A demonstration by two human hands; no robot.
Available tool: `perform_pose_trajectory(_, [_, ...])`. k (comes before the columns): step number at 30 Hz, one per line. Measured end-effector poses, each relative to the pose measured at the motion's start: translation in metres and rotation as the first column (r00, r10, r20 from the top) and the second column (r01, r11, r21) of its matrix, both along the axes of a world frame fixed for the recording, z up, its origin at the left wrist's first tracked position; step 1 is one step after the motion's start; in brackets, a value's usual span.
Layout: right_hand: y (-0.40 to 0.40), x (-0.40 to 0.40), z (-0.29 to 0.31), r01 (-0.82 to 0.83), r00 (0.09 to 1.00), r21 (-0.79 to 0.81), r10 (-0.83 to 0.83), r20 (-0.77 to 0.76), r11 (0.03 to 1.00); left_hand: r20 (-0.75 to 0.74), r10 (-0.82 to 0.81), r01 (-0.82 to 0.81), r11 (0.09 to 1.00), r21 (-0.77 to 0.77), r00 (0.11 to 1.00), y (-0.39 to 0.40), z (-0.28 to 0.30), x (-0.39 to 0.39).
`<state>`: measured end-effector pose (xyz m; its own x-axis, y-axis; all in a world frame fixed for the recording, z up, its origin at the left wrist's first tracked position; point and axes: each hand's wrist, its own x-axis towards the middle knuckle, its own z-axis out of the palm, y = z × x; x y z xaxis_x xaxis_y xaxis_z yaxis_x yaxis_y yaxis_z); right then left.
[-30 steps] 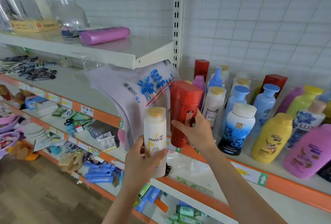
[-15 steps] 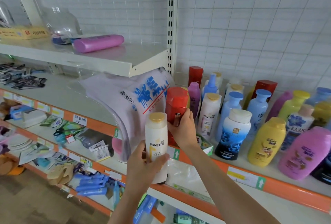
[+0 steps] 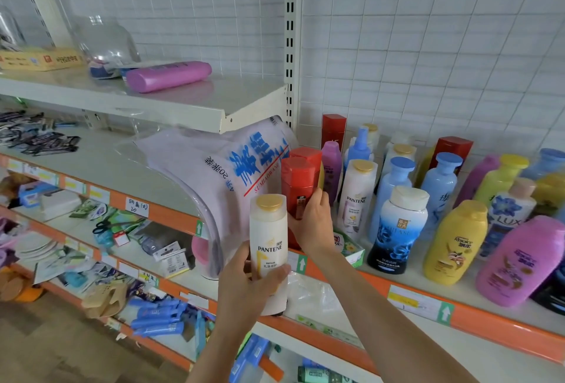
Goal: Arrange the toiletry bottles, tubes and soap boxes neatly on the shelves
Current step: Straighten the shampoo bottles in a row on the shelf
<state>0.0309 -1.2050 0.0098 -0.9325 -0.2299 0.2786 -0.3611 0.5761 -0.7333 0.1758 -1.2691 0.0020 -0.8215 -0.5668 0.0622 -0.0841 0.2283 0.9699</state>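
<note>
Your white Pantene bottle (image 3: 268,239), gold-capped, is upright off the shelf (image 3: 489,326); your red hexagonal bottle (image 3: 298,187) stands upright at the shelf's left front edge beside the bottle rows

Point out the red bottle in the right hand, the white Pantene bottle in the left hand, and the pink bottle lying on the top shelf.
red bottle (image 3: 298,190): head view, on its body.
white Pantene bottle (image 3: 269,239): head view, on its front label.
pink bottle (image 3: 168,76): head view, mid-body.

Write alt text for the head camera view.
The right hand sets a red bottle on a shelf of toiletry bottles, while the left hand holds a white Pantene bottle.
</note>
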Motion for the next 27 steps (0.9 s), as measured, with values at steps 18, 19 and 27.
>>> perform_pose_trajectory(18, [0.079,0.015,0.061,-0.410,0.912,0.274,0.401,0.089,0.870,-0.073,-0.117,0.116,0.993,-0.025,0.990,0.004,0.001,-0.021])
perform_pose_trajectory(19, [0.087,0.019,0.072,-0.448,0.894,0.268,0.434,0.115,0.853,-0.070,-0.134,0.131,0.990,-0.044,0.989,0.007,0.000,-0.025])
perform_pose_trajectory(27, [0.120,0.030,0.100,-0.412,0.911,0.225,0.396,0.113,0.883,-0.094,-0.356,0.328,0.917,-0.226,0.930,0.050,0.011,-0.051])
